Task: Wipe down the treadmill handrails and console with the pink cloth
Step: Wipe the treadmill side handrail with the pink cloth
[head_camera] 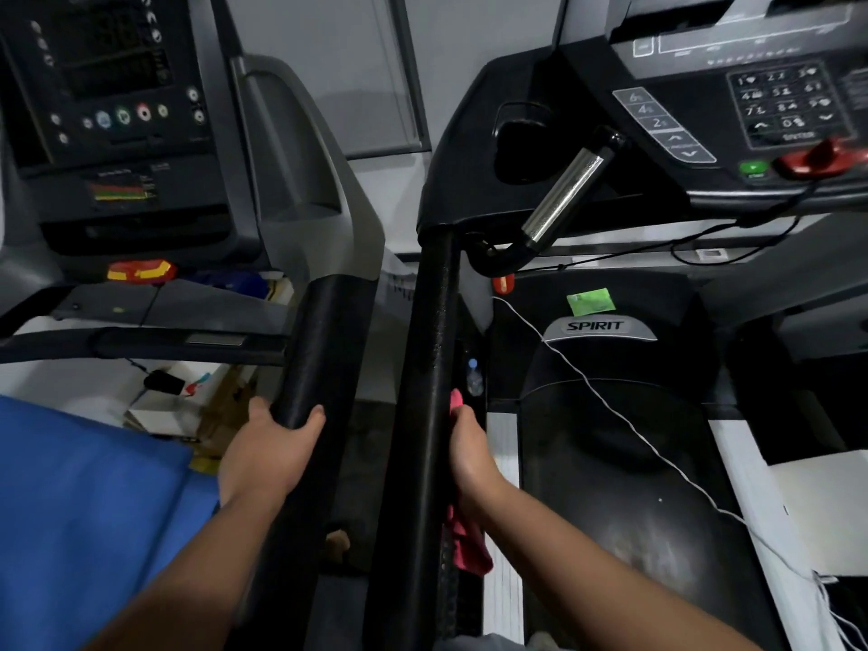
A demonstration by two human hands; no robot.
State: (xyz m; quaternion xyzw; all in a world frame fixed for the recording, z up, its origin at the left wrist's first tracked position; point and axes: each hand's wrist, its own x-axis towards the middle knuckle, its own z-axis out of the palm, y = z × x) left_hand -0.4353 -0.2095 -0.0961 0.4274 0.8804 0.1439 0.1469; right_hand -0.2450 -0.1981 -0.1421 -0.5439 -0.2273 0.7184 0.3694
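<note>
While left fingers [313, 418] grip one handrail [324, 350], right fingers [465, 422] (mostly hidden) clutch the pink cloth [469, 542].

Pink cloth [469, 547]: plain. Right handrail [427, 368] and left handrail [319, 350]: black. Grip bar [563, 195]: shiny silver. Console [582, 77]: black, grey keys, green button [753, 169], red safety key [817, 159]. Sticker [590, 300]: green. Cord [610, 401]: white. Fabric [84, 509]: blue. Stop button [141, 271]: red, yellow stripes.
</note>
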